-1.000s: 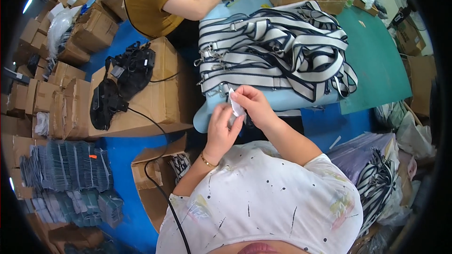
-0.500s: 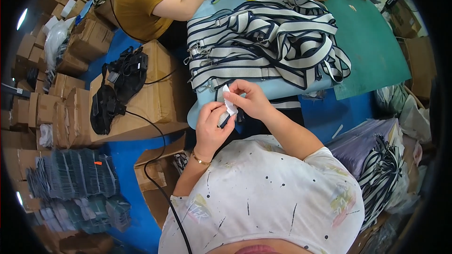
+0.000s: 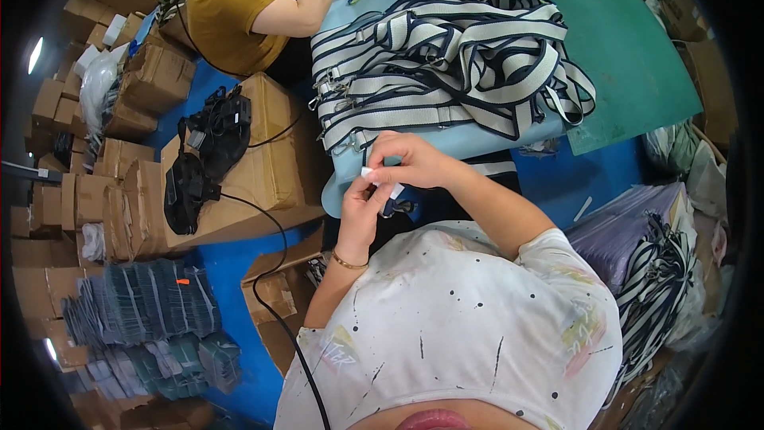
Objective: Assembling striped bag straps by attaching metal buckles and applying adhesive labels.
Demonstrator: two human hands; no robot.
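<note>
My left hand (image 3: pixel 360 211) and right hand (image 3: pixel 410 161) meet in front of the table edge, fingertips pinched together. Between them is a small white slip (image 3: pixel 396 190), thin like paper or film, mostly covered by the fingers. Just under it shows a dark bit of strap (image 3: pixel 388 209); whether my left hand grips that too is hidden. Beyond my hands, a heap of white webbing straps with navy edges (image 3: pixel 509 29) lies on the light blue tabletop (image 3: pixel 525 134). Metal clasps (image 3: pixel 342 146) hang at the heap's left side.
A co-worker in a mustard shirt (image 3: pixel 227 16) works at the far left of the table. Black strapped gear (image 3: pixel 223 139) with a cable rests on a carton (image 3: pixel 274 179) to my left. A green board (image 3: pixel 629 72) extends right; bundled straps (image 3: pixel 649 295) and a purple-wrapped stack (image 3: pixel 613 239) stand below.
My right hand has come down and left over the white slip, and the fingers of both hands have closed together, covering more of it. The whole view has shifted slightly.
</note>
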